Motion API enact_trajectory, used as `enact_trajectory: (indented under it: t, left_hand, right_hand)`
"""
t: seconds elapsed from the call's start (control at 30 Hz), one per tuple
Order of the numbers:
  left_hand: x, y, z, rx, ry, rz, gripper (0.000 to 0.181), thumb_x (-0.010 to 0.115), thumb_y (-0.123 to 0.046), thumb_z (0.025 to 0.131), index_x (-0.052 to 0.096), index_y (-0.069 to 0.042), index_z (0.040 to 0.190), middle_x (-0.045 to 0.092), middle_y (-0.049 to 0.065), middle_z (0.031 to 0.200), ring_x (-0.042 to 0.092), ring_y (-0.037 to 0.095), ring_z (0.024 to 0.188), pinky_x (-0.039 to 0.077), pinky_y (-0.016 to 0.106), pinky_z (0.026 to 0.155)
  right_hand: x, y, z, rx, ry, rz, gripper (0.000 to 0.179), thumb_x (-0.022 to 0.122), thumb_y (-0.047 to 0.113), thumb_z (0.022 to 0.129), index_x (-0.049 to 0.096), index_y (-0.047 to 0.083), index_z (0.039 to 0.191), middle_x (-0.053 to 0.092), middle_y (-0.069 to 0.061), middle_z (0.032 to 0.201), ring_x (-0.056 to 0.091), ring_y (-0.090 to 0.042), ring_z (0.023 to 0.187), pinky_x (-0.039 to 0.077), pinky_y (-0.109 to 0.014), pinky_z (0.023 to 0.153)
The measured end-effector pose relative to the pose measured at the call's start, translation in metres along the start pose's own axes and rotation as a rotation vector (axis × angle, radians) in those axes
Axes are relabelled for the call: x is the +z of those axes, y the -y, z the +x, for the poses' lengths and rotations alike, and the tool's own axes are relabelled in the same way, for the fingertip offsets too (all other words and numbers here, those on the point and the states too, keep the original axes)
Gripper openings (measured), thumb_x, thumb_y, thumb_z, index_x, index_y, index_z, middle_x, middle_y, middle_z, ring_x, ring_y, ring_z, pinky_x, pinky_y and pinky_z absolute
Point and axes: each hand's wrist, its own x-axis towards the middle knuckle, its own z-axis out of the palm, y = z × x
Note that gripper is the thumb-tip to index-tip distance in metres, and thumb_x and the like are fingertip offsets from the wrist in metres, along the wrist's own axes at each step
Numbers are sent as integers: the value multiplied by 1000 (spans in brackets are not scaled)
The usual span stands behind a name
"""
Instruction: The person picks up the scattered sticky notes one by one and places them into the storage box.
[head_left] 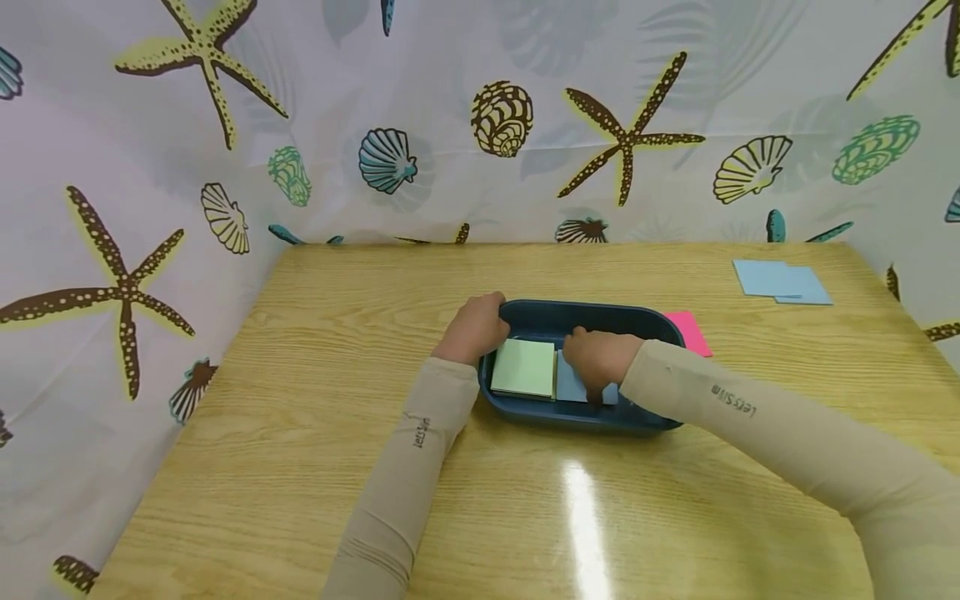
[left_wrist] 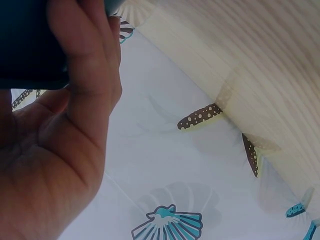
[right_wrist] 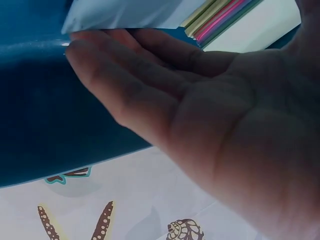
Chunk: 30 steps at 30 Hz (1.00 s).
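Note:
A dark blue plastic bin (head_left: 577, 419) stands on the wooden table. My left hand (head_left: 478, 327) grips its far left corner, the fingers along the wall in the left wrist view. Inside, at the left, lies a stack of square sticky notes (head_left: 524, 367), pale green on top; yellow, pink and purple layers show along its edge in the right wrist view. Beside it are light blue sticky notes (head_left: 570, 386). My right hand (head_left: 602, 360) reaches into the bin and holds these blue notes, fingertips at the far edge and thumb toward the near edge.
Just behind the bin's right end lies a pink sheet (head_left: 692, 333), partly hidden by the bin. Two overlapping light blue sheets (head_left: 763, 277) lie at the table's far right. A curtain (head_left: 450, 192) with shells and starfish borders the wooden table (head_left: 300, 417) behind and at both sides.

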Motion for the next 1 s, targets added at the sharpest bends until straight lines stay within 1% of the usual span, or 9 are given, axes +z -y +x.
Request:
enact_trajectory:
  t: [0.2, 0.27, 0.47, 0.67, 0.73, 0.8, 0.87, 0.93, 1.0]
  left_hand:
    - [-1, -1, 1, 18, -8, 3, 45, 51, -4, 95, 47, -3, 140, 54, 16, 135, 56, 25, 105, 47, 39, 92]
    - [-2, -2, 0, 19, -9, 1, 46, 51, -4, 95, 47, -2, 140, 54, 16, 135, 56, 25, 104, 47, 39, 91]
    - [-2, -2, 1, 16, -6, -1, 46, 50, -4, 95, 46, -3, 141, 53, 16, 136, 55, 25, 99, 47, 38, 88]
    - [-2, -3, 1, 17, -8, 3, 46, 50, -4, 95, 46, -2, 141, 53, 17, 136, 55, 25, 100, 47, 39, 89]
    - [-2, -2, 2, 18, -11, 2, 46, 50, -3, 95, 47, -2, 140, 54, 17, 135, 55, 25, 99, 47, 39, 89]
    - [-2, -2, 2, 17, -13, 0, 46, 50, -3, 95, 47, -2, 140, 54, 17, 135, 55, 25, 98, 47, 38, 87]
    - [-2, -1, 2, 17, -14, -4, 45, 50, -3, 95, 47, -2, 140, 54, 17, 134, 55, 25, 97, 47, 38, 86]
    - [-2, -1, 2, 15, -14, -5, 45, 50, -4, 95, 47, -3, 140, 54, 16, 134, 55, 25, 97, 47, 38, 86]
    - [-2, 0, 2, 14, -16, -3, 45, 50, -4, 95, 47, -3, 140, 54, 17, 134, 55, 25, 96, 47, 38, 86]
  right_hand:
    - [-1, 2, 0, 10, 0, -19, 83, 89, 17, 68, 43, -14, 131, 47, -28, 119, 54, -31, 94, 51, -39, 84]
    - [-2, 2, -1, 13, 0, -7, 84, 89, 15, 68, 42, -14, 131, 47, -28, 119, 55, -30, 93, 51, -39, 83]
    - [-2, 2, 0, -1, -19, -27, 82, 88, 13, 69, 44, -13, 133, 48, -27, 122, 54, -30, 100, 50, -38, 89]
    - [-1, -1, 0, 0, -38, 34, 79, 86, 10, 70, 43, -12, 133, 49, -26, 122, 56, -29, 95, 51, -39, 87]
    - [-3, -4, -2, -16, -52, 56, 81, 85, 13, 72, 41, -13, 135, 48, -27, 126, 57, -31, 100, 50, -40, 89]
    - [-7, -9, -5, -41, -70, 99, 83, 83, 19, 76, 38, -12, 139, 46, -28, 132, 54, -35, 111, 47, -42, 93]
    - [-14, -18, -11, -80, -116, 180, 80, 79, 23, 80, 38, -11, 139, 47, -28, 133, 52, -37, 116, 46, -44, 94]
    - [-23, -30, -20, -125, -183, 276, 71, 75, 24, 85, 41, -10, 137, 53, -26, 127, 54, -36, 113, 46, -45, 92]
    - [-33, -45, -32, -148, -280, 392, 56, 70, 22, 89, 49, -8, 131, 60, -21, 115, 59, -34, 105, 48, -45, 88]
